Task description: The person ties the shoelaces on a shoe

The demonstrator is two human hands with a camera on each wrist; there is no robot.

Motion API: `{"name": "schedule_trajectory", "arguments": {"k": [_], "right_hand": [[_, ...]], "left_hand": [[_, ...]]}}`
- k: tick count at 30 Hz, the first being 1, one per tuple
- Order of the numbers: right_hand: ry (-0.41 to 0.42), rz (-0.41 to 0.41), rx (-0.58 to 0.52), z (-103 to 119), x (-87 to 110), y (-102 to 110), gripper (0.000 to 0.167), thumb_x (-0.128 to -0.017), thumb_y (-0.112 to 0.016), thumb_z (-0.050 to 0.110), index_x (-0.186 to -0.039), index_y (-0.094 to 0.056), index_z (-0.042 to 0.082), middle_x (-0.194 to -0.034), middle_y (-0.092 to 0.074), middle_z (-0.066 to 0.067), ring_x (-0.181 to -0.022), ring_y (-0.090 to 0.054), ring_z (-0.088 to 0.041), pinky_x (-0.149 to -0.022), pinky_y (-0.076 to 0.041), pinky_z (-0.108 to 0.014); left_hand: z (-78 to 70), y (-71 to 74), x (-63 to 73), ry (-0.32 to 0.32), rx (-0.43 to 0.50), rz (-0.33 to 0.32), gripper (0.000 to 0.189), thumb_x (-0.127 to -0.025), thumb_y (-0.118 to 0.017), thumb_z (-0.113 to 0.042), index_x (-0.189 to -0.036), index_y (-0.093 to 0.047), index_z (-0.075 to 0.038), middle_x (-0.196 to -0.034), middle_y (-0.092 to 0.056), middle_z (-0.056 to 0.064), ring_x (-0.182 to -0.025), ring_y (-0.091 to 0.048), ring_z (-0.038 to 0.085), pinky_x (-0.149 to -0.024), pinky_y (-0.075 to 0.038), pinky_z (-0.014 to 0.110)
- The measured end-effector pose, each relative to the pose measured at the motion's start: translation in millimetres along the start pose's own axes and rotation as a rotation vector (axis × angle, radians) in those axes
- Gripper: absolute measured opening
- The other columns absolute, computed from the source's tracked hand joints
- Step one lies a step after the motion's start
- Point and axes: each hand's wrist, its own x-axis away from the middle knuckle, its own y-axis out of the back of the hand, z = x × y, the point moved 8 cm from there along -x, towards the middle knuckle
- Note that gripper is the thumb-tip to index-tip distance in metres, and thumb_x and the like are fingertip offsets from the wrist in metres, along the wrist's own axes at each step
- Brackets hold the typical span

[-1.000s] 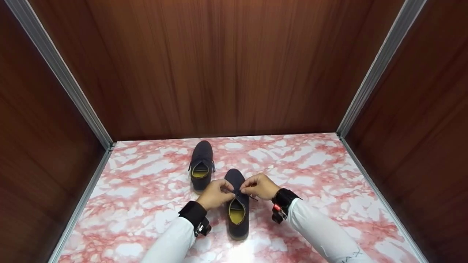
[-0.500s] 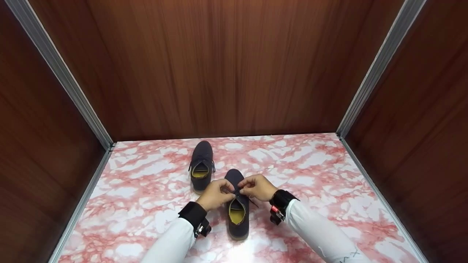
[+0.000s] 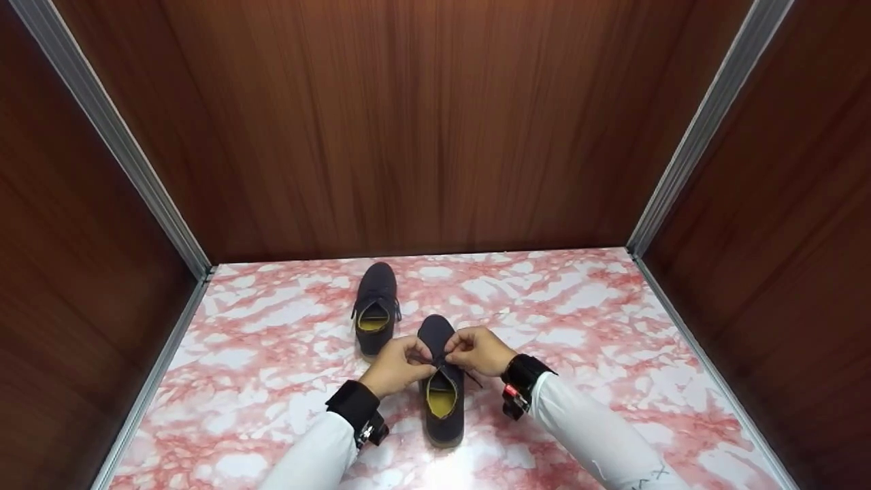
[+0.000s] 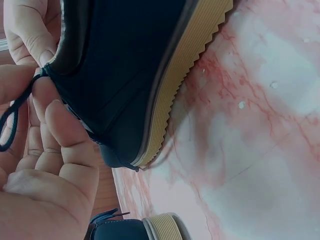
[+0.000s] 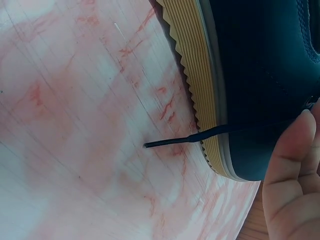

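A dark navy shoe (image 3: 435,331) with a yellow lining stands on the floor between my two hands, its toe pointing away. My left hand (image 3: 396,365) pinches a dark shoelace (image 4: 20,101) at the shoe's throat; in the left wrist view a loop of it bends out beside the thumb. From the other side, my right hand (image 3: 480,351) holds the lacing between thumb and fingertips, right at the knot. A loose lace end (image 5: 206,134) sticks out over the shoe's ridged tan sole (image 5: 186,45) in the right wrist view. The fingers hide much of the knot.
A matching navy shoe (image 3: 376,280) stands farther back on the left, with lace ends showing at both sides. Red-and-white marbled flooring (image 3: 578,320) surrounds both. Brown wood-grain panels (image 3: 408,136) with grey metal corner strips (image 3: 708,122) enclose the back and sides.
My right hand has shifted slightly left, closer to the knot, and the loose lace end beside it hangs lower. Lately my left hand has edged a little left and down.
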Motion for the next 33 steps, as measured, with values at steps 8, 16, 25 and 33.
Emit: {"name": "schedule_trajectory", "arguments": {"k": [8,16,25,33], "right_hand": [[0.007,0.022,0.027,1.1,0.5,-1.7,0.009,-0.093,-0.077,0.009,-0.099,-0.079,0.003,-0.084,-0.076,-0.01,-0.062,-0.059,-0.002,-0.058,-0.049,-0.017],[0.008,0.009,0.032,1.6,0.7,-0.5,0.006,-0.092,-0.078,0.009,-0.093,-0.077,0.004,-0.077,-0.07,0.001,-0.063,-0.058,-0.001,-0.058,-0.048,-0.017],[0.001,-0.018,-0.019,0.4,1.3,-1.6,0.01,-0.091,-0.078,0.008,-0.093,-0.075,-0.001,-0.084,-0.075,-0.013,-0.068,-0.062,-0.006,-0.062,-0.054,-0.019],[-0.007,-0.015,-0.02,2.9,1.5,-2.3,0.01,-0.091,-0.076,0.001,-0.094,-0.073,-0.008,-0.087,-0.075,-0.022,-0.07,-0.065,-0.011,-0.07,-0.063,-0.042]], "left_hand": [[-2.0,-2.1,5.4,-0.017,0.011,0.039,0.023,-0.085,-0.083,-0.008,-0.1,-0.069,0.002,-0.097,-0.072,0.008,-0.088,-0.069,0.012,-0.078,-0.053,0.017],[-0.3,-4.2,11.5,-0.006,0.074,0.082,0.018,-0.096,-0.074,-0.016,-0.102,-0.077,0.001,-0.094,-0.076,0.019,-0.08,-0.069,0.01,-0.071,-0.056,0.021],[-6.3,-6.5,11.5,-0.108,0.013,0.087,0.015,-0.095,-0.071,-0.009,-0.102,-0.082,-0.001,-0.103,-0.079,0.02,-0.088,-0.069,0.0,-0.079,-0.055,0.015],[3.9,-6.4,5.2,-0.008,0.083,0.049,0.012,-0.093,-0.071,-0.004,-0.1,-0.074,0.005,-0.094,-0.078,0.024,-0.076,-0.069,0.004,-0.067,-0.054,0.016]]}}
